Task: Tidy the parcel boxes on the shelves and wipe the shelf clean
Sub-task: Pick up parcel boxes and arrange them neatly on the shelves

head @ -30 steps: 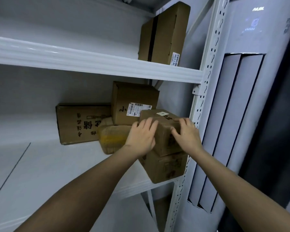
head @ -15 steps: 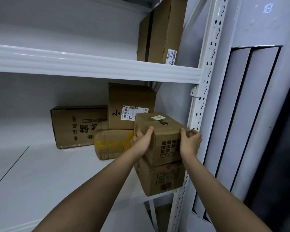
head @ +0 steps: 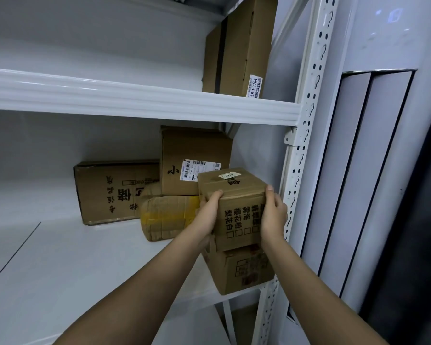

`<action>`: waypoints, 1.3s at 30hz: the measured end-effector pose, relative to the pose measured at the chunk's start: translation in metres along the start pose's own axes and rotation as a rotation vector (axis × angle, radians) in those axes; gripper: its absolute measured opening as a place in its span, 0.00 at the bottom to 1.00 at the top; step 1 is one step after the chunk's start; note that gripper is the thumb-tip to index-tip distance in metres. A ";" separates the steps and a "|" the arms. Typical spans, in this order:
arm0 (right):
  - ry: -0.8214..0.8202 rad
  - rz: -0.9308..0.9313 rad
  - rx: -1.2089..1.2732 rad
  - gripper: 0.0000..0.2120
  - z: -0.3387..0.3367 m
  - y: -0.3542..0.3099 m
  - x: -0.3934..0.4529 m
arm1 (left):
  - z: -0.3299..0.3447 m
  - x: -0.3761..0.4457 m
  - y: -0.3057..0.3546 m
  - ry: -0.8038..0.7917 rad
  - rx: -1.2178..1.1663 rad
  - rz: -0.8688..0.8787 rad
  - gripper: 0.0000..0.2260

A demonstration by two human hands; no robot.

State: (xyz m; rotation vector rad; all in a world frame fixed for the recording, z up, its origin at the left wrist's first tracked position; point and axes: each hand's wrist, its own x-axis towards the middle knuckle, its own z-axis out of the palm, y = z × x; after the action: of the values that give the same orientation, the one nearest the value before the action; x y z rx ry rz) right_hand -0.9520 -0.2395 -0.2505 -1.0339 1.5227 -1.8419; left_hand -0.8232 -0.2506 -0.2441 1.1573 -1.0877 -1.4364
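A small brown parcel box (head: 237, 200) with black printed characters sits on top of a lower box (head: 244, 268) at the right end of the middle shelf (head: 60, 257). My left hand (head: 208, 212) grips its left side, thumb over the top edge. My right hand (head: 274, 215) grips its right side. Behind it stand a labelled box (head: 184, 155), a wide box (head: 110, 192) lying on its side, and a crumpled parcel (head: 167, 217) with yellow tape.
A tall box (head: 239, 43) stands on the upper shelf (head: 135, 98) at the right. The perforated white upright (head: 306, 135) runs close to my right hand. A white panelled cabinet (head: 371, 158) stands to the right of the rack.
My hands moved from the top of the small box down to its two sides and took hold of it. The box has turned so that its printed face looks toward me.
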 end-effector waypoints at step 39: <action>-0.802 0.106 -0.071 0.21 0.149 -0.052 -0.242 | -0.308 -0.166 -0.048 0.123 -0.244 0.315 0.17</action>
State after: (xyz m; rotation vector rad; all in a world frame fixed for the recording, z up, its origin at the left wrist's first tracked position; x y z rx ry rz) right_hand -0.6894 -0.1197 -0.2435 -1.4550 1.1140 -1.0805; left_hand -0.5110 -0.1016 -0.3166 0.8471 -0.9324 -1.1971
